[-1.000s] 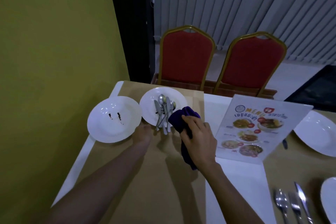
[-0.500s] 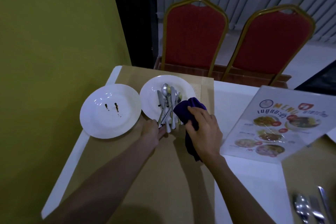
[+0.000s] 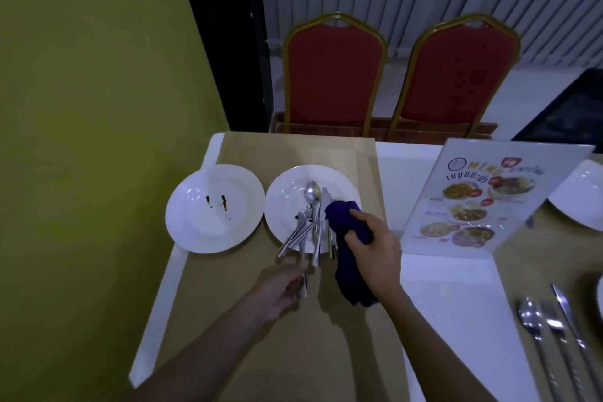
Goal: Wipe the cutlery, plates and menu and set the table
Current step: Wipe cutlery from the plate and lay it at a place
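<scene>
L hand (image 3: pixel 280 290) pinches one handle from the cutlery pile (image 3: pixel 310 225) — which piece, cannot tell; its head is lost among the others. R hand (image 3: pixel 375 248) grips a purple cloth (image 3: pixel 352 284), bunched over the right rim of the centre plate (image 3: pixel 284 192) and hiding part of the pile. Stained plate (image 3: pixel 202 232) sits just left. Menu (image 3: pixel 489 199) at right; a further plate (image 3: pixel 584 202) and a cutlery set (image 3: pixel 551 330) are cut off by the frame edge. Table (image 3: pixel 456 287) — white, w/ tan mats (image 3: pixel 244 336). Yellow wall (image 3: pixel 98 108) left, two red chairs (image 3: pixel 332 75) behind.
</scene>
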`<state>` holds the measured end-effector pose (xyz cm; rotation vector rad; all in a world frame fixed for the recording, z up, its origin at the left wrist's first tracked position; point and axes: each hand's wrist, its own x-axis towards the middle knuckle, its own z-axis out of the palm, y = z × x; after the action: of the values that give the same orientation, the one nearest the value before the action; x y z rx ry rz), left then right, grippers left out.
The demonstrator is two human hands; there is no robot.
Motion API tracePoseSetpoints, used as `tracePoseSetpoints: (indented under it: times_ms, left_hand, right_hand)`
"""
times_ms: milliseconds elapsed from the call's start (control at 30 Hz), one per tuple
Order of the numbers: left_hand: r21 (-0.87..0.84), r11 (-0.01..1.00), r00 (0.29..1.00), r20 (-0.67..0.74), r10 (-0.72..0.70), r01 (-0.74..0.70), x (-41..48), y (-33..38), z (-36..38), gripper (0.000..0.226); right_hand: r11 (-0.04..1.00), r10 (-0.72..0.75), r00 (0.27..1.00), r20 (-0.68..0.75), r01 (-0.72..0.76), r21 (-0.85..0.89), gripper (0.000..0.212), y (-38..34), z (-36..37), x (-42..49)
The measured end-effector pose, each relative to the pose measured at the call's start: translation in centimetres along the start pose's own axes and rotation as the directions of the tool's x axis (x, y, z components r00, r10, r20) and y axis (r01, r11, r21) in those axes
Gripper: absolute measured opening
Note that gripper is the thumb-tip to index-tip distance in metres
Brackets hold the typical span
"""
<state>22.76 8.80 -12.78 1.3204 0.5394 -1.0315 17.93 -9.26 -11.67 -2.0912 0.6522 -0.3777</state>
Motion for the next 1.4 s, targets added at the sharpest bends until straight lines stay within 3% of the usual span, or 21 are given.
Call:
tracePoseSetpoints:
  times_ms: [67,167,233,300,333,367,400,433,467,500,600,633,800,900,1000,1133,1200,1267,1333,1367,1400]
  left_hand:
    - [0.025,0.999,0.999,0.003,-0.048,0.048,-1.7,-0.3,-0.6,0.016]
    - [0.084,0.996,0.996,0.080,-0.037,0.030,-4.0,-0.4,-1.5,0.014]
    - [0.214,0.976,0.989,0.148,0.015,-0.047,-6.2,-0.5,-2.0,0.014]
    - [0.270,0.955,0.983,0.164,0.078,-0.120,-8.1,-0.5,-2.2,0.010]
    - [0.287,0.944,0.978,0.170,0.118,-0.163,-8.6,-0.4,-2.2,0.010]
    - [0.314,0.924,0.968,0.185,0.167,-0.219,-9.5,-0.3,-2.3,0.011]
    - [0.348,0.893,0.952,0.207,0.225,-0.286,-10.6,-0.2,-2.4,0.012]
    - [0.381,0.857,0.933,0.228,0.278,-0.348,-11.5,-0.5,-2.6,0.014]
    - [0.419,0.816,0.915,0.242,0.323,-0.399,-12.3,-0.9,-2.9,0.017]
    - [0.447,0.781,0.899,0.251,0.358,-0.436,-13.3,-1.4,-3.1,0.018]
    - [0.427,0.746,0.859,0.229,0.458,-0.511,-15.2,-1.8,-3.3,0.018]
    - [0.417,0.735,0.844,0.205,0.496,-0.534,-15.8,-1.5,-3.2,0.018]
    - [0.463,0.621,0.760,0.219,0.612,-0.633,-17.8,-1.3,-3.9,0.021]
    - [0.489,0.580,0.736,0.226,0.638,-0.652,-18.5,-1.5,-4.1,0.015]
    - [0.452,0.612,0.742,0.197,0.641,-0.649,-19.4,-1.3,-3.7,0.022]
    - [0.329,0.754,0.819,0.138,0.557,-0.568,-20.1,-0.9,-3.5,0.033]
    - [0.301,0.787,0.841,0.125,0.527,-0.538,-20.1,-0.6,-3.1,0.028]
    - [0.327,0.759,0.824,0.141,0.549,-0.562,-20.5,-0.9,-2.3,0.024]
    - [0.358,0.710,0.788,0.152,0.597,-0.607,-21.3,-1.5,-1.4,0.023]
    - [0.384,0.683,0.770,0.140,0.622,-0.622,-21.5,-1.9,-1.1,0.023]
    - [0.417,0.655,0.754,0.127,0.645,-0.631,-21.6,-2.3,-1.0,0.024]
  right_hand:
    - [0.912,0.215,0.973,0.080,-0.230,0.340,0.030,-0.8,-0.3,-0.6]
    - [0.504,0.440,0.837,0.327,-0.531,0.681,0.019,-2.4,-1.0,-1.7]
    - [0.533,0.404,0.829,0.386,-0.557,0.637,0.031,-4.0,-1.5,-2.6]
    - [0.845,0.236,0.928,0.290,-0.343,0.410,0.041,-5.6,-1.6,-3.7]
    - [0.976,0.037,0.970,0.242,-0.087,0.199,0.047,-6.2,-1.5,-4.3]
    - [0.971,-0.216,0.946,0.241,0.235,-0.052,0.053,-6.8,-1.3,-5.3]
    - [0.802,-0.450,0.841,0.300,0.528,-0.279,0.058,-7.1,-1.2,-6.4]
    - [0.593,-0.576,0.715,0.396,0.699,-0.401,0.063,-7.4,-1.3,-7.3]
    - [0.452,-0.604,0.646,0.466,0.760,-0.467,0.065,-7.8,-1.7,-7.8]
    - [0.421,-0.572,0.655,0.493,0.750,-0.509,0.065,-8.6,-2.1,-8.3]
    - [0.531,-0.526,0.798,0.294,0.578,-0.619,0.065,-11.5,-2.6,-9.7]
    - [0.538,-0.556,0.795,0.241,0.565,-0.625,0.069,-12.3,-2.4,-10.6]
    - [0.388,-0.688,0.658,0.305,0.689,-0.611,0.078,-13.4,-3.9,-12.3]
    - [0.494,-0.643,0.743,0.183,0.586,-0.642,0.076,-14.7,-5.3,-10.3]
    - [0.658,-0.494,0.867,0.071,0.426,-0.621,0.055,-14.9,-5.9,-8.2]
    - [0.945,-0.259,0.963,-0.072,0.238,-0.224,0.050,-14.6,-8.6,-6.6]
    - [0.948,-0.299,0.944,-0.139,0.277,-0.160,0.054,-15.3,-9.7,-7.9]
    - [0.759,-0.580,0.814,0.021,0.550,-0.348,0.064,-15.1,-9.4,-10.4]
    - [0.367,-0.741,0.582,0.334,0.768,-0.525,0.079,-13.6,-8.8,-12.1]
    - [0.292,-0.713,0.572,0.405,0.768,-0.569,0.083,-13.1,-8.9,-11.9]
    - [0.356,-0.661,0.653,0.370,0.706,-0.612,0.083,-13.2,-9.1,-11.4]
